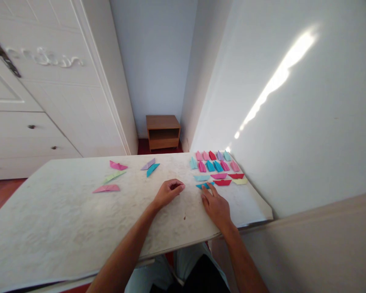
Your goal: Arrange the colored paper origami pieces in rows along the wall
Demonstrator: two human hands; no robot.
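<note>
Small folded paper boats lie on the pale table. My right hand rests at the right side, its outstretched index and middle fingertips touching a blue paper boat. The thumb is apart from that boat. My left hand is over the middle of the table, thumb and fingers curled together, with nothing visible in them. Beside the blue boat sit a red paper boat and a light blue one. A lilac boat and another blue boat lie beyond my left hand.
Several boats, including a dark red one, form rows at the back right. On the left are a magenta boat, a green boat and a pink boat. A white wall borders the table's right side.
</note>
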